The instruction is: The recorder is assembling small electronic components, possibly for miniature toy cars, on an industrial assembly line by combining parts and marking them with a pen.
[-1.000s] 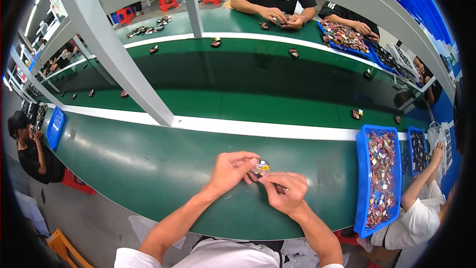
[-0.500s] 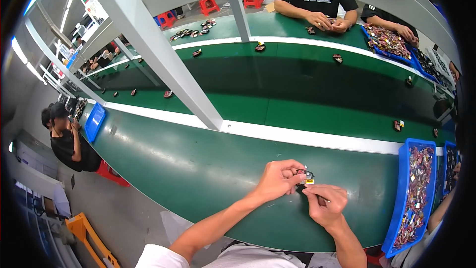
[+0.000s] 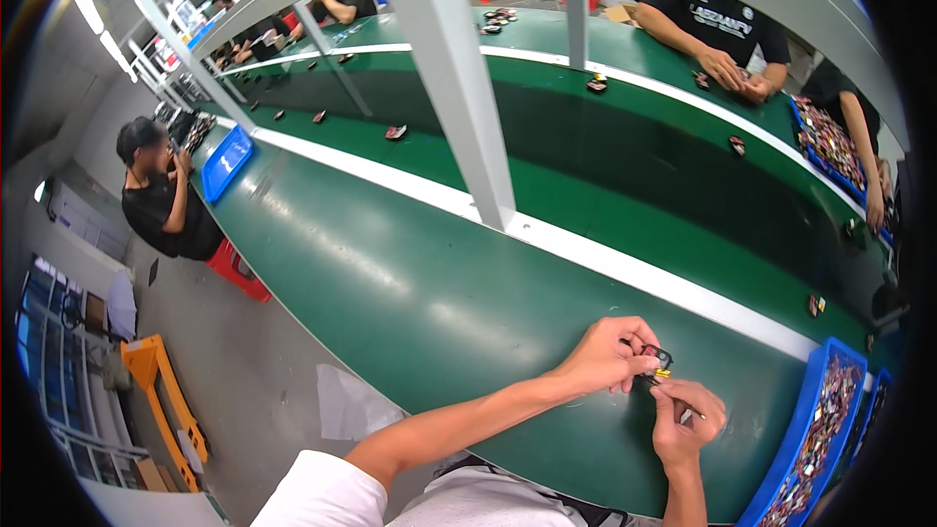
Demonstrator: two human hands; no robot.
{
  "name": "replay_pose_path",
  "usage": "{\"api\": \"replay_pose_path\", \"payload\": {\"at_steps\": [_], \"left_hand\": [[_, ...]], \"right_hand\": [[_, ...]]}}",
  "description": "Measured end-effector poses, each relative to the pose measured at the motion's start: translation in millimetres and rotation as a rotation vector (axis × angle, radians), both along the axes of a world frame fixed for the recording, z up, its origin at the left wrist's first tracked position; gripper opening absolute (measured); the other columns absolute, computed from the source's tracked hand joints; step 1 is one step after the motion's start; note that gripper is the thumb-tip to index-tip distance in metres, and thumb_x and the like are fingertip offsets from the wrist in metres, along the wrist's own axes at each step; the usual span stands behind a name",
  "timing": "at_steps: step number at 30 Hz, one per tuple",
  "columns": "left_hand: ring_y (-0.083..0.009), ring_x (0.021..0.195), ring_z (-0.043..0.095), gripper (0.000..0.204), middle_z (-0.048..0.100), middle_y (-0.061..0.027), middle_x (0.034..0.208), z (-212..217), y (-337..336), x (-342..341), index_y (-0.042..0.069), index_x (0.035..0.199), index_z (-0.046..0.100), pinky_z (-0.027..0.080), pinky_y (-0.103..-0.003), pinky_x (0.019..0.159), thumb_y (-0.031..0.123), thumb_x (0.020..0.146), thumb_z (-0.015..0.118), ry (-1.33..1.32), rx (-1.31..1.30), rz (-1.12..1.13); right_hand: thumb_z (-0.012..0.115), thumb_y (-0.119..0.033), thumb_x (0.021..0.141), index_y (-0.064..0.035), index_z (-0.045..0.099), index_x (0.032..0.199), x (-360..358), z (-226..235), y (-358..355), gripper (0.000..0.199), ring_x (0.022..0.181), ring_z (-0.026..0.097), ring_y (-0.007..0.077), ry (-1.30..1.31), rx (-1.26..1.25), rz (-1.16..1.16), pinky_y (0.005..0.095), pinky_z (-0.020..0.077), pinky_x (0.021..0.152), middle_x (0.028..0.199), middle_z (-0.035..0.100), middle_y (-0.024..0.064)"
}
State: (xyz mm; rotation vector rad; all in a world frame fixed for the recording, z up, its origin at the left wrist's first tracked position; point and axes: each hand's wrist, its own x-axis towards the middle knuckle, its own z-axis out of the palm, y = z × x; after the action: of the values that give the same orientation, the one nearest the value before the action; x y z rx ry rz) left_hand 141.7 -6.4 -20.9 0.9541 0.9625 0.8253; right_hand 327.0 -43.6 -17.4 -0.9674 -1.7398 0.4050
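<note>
Above the green bench (image 3: 390,283), my left hand (image 3: 610,356) pinches a small black casing (image 3: 666,359) with red and yellow parts showing. My right hand (image 3: 689,422) is closed just beside it, its fingertips meeting the casing's lower edge. A thin dark tool (image 3: 697,415) sticks out from the right fingers; its kind is too small to make out. Both hands hide much of the casing.
A blue tray (image 3: 815,429) heaped with small wired parts stands at my right. Beyond a white rail, a green belt (image 3: 595,195) carries similar casings. A grey post (image 3: 454,88) rises ahead. Co-workers sit across the belt and far left, near another blue tray (image 3: 227,164).
My view has turned, so the bench, post and co-workers appear shifted and tilted. Both hands stay together at the casing, with little visible change in their grip.
</note>
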Motion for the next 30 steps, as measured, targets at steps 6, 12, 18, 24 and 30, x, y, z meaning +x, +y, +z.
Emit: {"api": "replay_pose_path", "payload": {"at_steps": [6,12,18,24,30], "left_hand": [[-0.0103,0.055,0.059,0.017,0.063,-0.0057,0.084,2.3,-3.4,3.8,-0.002,0.105,0.059,0.041,-0.024,0.041,0.003,0.092,0.068,0.014,0.026,0.052],[-0.0107,0.054,0.059,0.011,0.063,-0.0069,0.082,-6.0,-1.6,10.5,-0.003,0.1,0.058,0.043,-0.026,0.042,0.001,0.092,0.066,-0.027,0.129,0.086],[-0.0108,0.054,0.057,0.008,0.06,-0.0066,0.071,-2.7,-3.5,13.2,-0.003,0.094,0.058,0.043,-0.028,0.045,-0.001,0.09,0.065,-0.01,0.17,0.107],[-0.0175,0.058,0.054,0.01,0.059,-0.0107,0.069,-17.3,-2.3,22.3,-0.003,0.089,0.059,0.044,-0.035,0.056,0.0,0.087,0.068,0.156,0.434,0.213],[-0.0233,0.062,0.056,0.01,0.059,-0.0138,0.072,-16.4,-1.3,25.1,-0.004,0.089,0.059,0.045,-0.038,0.058,0.002,0.088,0.068,0.18,0.502,0.236]], "right_hand": [[0.079,0.008,0.073,-0.0018,0.069,0.079,0.4,-4.5,-1.0,0.015,0.042,0.048,0.0073,0.021,-0.011,-0.023,0.0216,0.03,0.041,0.078,0.075,0.0124],[0.076,0.011,0.078,-0.0003,0.067,0.085,6.5,-6.1,-1.4,0.016,0.056,0.054,0.0061,-0.022,-0.027,-0.016,0.0199,0.0354,0.048,0.082,0.073,0.0118],[0.075,0.011,0.08,0.0008,0.067,0.086,14.0,-12.2,-2.3,0.014,0.061,0.058,0.0073,-0.032,-0.055,-0.017,0.0189,0.0383,0.049,0.084,0.072,0.012],[0.075,0.01,0.081,0.0006,0.067,0.087,16.9,-17.3,-0.5,0.013,0.061,0.056,0.0051,-0.022,-0.075,-0.024,0.0178,0.0371,0.049,0.086,0.073,0.0106],[0.075,0.009,0.082,0.0006,0.068,0.087,16.6,-15.8,1.3,0.013,0.058,0.054,0.0038,-0.016,-0.065,-0.027,0.0175,0.0355,0.048,0.086,0.073,0.0101]]}}
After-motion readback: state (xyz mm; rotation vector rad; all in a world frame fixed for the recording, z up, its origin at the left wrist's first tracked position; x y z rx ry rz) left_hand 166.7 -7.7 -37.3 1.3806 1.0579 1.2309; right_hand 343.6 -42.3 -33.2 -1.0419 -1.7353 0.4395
